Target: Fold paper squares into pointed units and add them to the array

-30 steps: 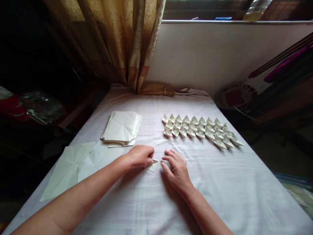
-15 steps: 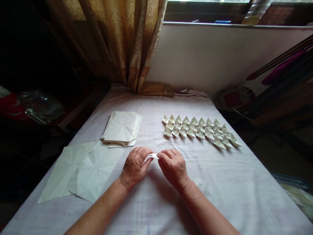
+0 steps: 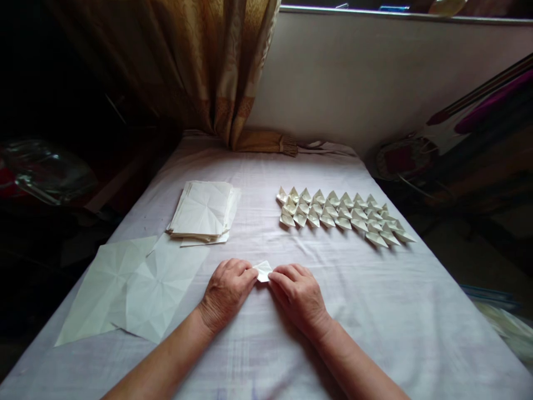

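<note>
A small folded piece of white paper (image 3: 263, 271) is pinched between both hands over the cloth-covered table (image 3: 266, 344). My left hand (image 3: 228, 286) is closed on its left edge, thumb and fingers together. My right hand (image 3: 297, 294) grips the right edge the same way. Parts of the paper are hidden under the fingertips. Beyond my right hand lie rows of small folded paper boats (image 3: 333, 211), their pointed tips up. Left of my left hand, two creased sheets of paper (image 3: 156, 294) overlap on the cloth. Behind them is a stack of creased square sheets (image 3: 204, 208).
A gold curtain (image 3: 225, 72) hangs down to the table's far edge, where its fringed end (image 3: 266, 141) lies. Behind is a pale wall (image 3: 333, 83) below a window ledge. A clear plastic container (image 3: 50, 169) stands in the dark at left.
The folded paper has turned so its flat face shows more, and both hands sit slightly lower in view. The camera has tipped downward, so less of the window shows.
</note>
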`<state>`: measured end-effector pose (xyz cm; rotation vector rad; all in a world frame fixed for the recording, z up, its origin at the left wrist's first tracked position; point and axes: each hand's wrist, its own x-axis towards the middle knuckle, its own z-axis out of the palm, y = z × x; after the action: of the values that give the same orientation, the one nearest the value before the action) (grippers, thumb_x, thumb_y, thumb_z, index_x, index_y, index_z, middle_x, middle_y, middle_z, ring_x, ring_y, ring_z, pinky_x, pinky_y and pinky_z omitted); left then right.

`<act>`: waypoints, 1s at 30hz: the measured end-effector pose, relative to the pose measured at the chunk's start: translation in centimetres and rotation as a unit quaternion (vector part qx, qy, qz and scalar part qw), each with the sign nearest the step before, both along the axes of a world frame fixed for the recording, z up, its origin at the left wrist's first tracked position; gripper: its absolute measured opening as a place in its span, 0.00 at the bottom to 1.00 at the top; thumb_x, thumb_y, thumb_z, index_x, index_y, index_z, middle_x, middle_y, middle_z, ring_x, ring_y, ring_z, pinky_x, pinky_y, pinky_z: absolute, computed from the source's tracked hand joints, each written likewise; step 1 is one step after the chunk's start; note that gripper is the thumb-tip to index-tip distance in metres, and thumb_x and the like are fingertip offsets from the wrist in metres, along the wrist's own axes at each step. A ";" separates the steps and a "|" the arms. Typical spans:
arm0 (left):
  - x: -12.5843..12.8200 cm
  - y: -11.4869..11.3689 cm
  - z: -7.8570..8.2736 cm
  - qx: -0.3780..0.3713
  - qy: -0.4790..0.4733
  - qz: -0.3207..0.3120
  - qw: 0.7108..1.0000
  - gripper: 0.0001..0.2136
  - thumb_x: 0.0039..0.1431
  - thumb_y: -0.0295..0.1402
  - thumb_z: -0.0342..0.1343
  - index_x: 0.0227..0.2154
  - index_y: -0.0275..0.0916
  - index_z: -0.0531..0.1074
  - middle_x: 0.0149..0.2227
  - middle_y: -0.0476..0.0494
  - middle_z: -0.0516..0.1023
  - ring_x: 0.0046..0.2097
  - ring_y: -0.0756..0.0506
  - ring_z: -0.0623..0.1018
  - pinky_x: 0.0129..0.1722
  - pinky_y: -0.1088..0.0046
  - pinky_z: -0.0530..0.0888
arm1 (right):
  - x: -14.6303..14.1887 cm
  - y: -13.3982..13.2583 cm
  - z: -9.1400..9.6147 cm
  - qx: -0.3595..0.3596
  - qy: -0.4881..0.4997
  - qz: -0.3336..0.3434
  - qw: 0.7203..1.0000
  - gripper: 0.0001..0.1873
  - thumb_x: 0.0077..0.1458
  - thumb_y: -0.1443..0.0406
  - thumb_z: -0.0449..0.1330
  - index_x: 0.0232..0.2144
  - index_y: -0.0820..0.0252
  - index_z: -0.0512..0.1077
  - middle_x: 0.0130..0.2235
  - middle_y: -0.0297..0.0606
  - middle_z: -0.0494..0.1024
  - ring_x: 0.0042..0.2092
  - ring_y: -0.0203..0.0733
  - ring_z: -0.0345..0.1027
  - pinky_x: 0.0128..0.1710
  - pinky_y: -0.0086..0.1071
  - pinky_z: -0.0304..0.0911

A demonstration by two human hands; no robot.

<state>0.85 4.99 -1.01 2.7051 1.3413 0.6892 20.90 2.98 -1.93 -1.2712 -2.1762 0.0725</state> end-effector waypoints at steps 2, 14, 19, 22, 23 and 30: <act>-0.1 0.3 0.1 -0.002 0.002 -0.003 1.000 0.07 0.66 0.32 0.51 0.35 0.41 0.73 0.34 0.47 0.77 0.37 0.46 0.73 0.39 0.68 0.67 | 0.0 0.0 -0.1 -0.005 0.008 -0.018 1.000 0.10 0.64 0.64 0.53 0.36 0.56 0.75 0.34 0.38 0.78 0.35 0.40 0.65 0.37 0.33 0.57; 0.2 2.1 0.4 -0.108 -0.011 0.019 0.994 0.08 0.64 0.35 0.52 0.30 0.40 0.71 0.37 0.45 0.74 0.41 0.45 0.71 0.44 0.65 0.68 | -1.2 0.3 0.3 -0.087 0.000 -0.153 0.984 0.13 0.61 0.62 0.57 0.24 0.57 0.72 0.29 0.36 0.74 0.35 0.41 0.63 0.37 0.35 0.49; 0.9 2.0 0.3 -0.123 -0.028 0.051 0.991 0.07 0.63 0.33 0.54 0.29 0.40 0.69 0.42 0.44 0.74 0.45 0.43 0.70 0.46 0.63 0.67 | -1.4 0.5 0.3 -0.102 -0.002 -0.168 0.980 0.11 0.59 0.63 0.59 0.24 0.57 0.70 0.29 0.36 0.73 0.35 0.42 0.63 0.37 0.36 0.48; 1.2 1.9 0.1 -0.111 -0.020 0.065 0.992 0.06 0.63 0.32 0.53 0.30 0.40 0.69 0.44 0.42 0.74 0.47 0.41 0.69 0.47 0.61 0.66 | -1.4 0.6 0.3 -0.104 0.010 -0.170 0.980 0.12 0.58 0.63 0.59 0.23 0.57 0.70 0.28 0.35 0.72 0.35 0.42 0.63 0.37 0.36 0.48; 1.3 1.9 0.1 -0.109 -0.017 0.069 0.991 0.05 0.63 0.32 0.53 0.30 0.40 0.69 0.44 0.42 0.73 0.47 0.41 0.69 0.47 0.60 0.66 | -1.4 0.6 0.3 -0.106 0.018 -0.170 0.980 0.12 0.58 0.63 0.59 0.22 0.57 0.70 0.28 0.35 0.72 0.35 0.41 0.63 0.37 0.36 0.48; 1.3 2.1 0.3 -0.122 -0.009 0.062 0.991 0.06 0.63 0.32 0.54 0.30 0.40 0.68 0.45 0.43 0.73 0.47 0.41 0.69 0.47 0.61 0.66 | -1.6 0.3 0.1 -0.128 0.090 -0.148 0.976 0.06 0.58 0.64 0.59 0.29 0.55 0.74 0.35 0.35 0.76 0.40 0.41 0.66 0.44 0.37 0.50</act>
<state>2.17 7.05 -0.66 2.4387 1.4905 0.5163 19.30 3.32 -1.78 -1.6528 -1.8451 0.3421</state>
